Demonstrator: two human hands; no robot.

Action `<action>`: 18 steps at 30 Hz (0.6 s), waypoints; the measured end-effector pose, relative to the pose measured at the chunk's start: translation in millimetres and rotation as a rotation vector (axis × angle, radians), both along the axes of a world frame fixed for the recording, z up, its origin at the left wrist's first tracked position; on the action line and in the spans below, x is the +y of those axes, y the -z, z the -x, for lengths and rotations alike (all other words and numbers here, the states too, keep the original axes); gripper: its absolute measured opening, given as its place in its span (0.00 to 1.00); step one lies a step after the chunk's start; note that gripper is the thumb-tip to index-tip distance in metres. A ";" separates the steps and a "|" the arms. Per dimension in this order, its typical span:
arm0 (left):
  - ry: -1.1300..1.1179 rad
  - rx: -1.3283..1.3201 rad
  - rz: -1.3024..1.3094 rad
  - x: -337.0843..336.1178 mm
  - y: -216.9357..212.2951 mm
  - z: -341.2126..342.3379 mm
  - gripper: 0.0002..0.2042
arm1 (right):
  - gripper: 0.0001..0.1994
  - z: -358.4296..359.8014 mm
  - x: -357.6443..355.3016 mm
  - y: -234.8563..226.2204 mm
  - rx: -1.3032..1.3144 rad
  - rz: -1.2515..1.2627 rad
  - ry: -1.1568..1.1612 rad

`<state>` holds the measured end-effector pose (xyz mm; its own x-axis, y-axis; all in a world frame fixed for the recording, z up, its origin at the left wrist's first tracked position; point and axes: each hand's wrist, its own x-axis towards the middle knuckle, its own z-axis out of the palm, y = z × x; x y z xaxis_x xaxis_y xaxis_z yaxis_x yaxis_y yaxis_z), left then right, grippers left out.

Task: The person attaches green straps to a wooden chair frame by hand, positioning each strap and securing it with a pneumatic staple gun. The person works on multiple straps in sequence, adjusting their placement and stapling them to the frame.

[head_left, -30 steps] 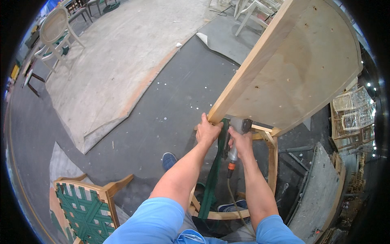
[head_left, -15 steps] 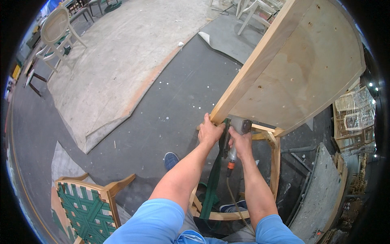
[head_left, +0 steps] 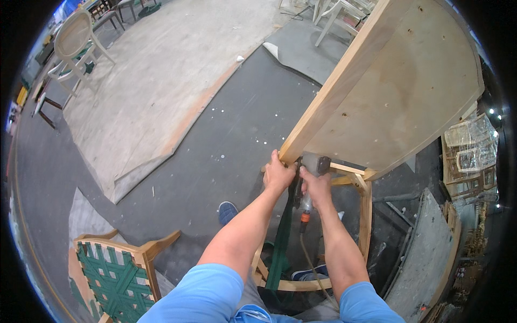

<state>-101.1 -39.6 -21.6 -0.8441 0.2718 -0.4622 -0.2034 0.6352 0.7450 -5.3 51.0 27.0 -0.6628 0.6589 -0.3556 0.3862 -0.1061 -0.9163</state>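
**A:** Eyes on the green webbing strap (head_left: 280,245): it hangs down inside the bare wooden chair frame (head_left: 368,210), top end up at the frame's front rail, just under the near corner of the big wooden panel (head_left: 398,91).

**B:** And the hands?

**A:** The left hand (head_left: 279,173) is closed over the rail and the strap's top end, fingers curled tight. The right hand (head_left: 316,185) is wrapped around the handle of a pneumatic stapler (head_left: 311,177), its grip fully closed, with the hose (head_left: 312,264) trailing down from the tool.

**B:** What makes this go well, would you say?

**A:** My read: keep the strap taut and flat on the rail, set the stapler nose square on the wood, and hold the left fingers off to the side of the nose. A slack strap or a tilted tool would be the risk.

**B:** Around the frame?

**A:** Dark grey floor (head_left: 215,151) beneath it, a blue shoe (head_left: 227,211) just left of it. Farther left of the frame, a second chair (head_left: 116,269) already laced with green webbing. Beyond the frame, a pale sheet (head_left: 161,75) spread on the floor, and a white chair (head_left: 75,46) at its far left edge. Right of the frame, stacked clear boxes (head_left: 471,145).
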 end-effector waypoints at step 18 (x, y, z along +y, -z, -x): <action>0.004 -0.021 -0.052 -1.2 1.3 1.3 0.46 | 0.12 -5.2 4.4 1.6 -0.015 -0.013 0.034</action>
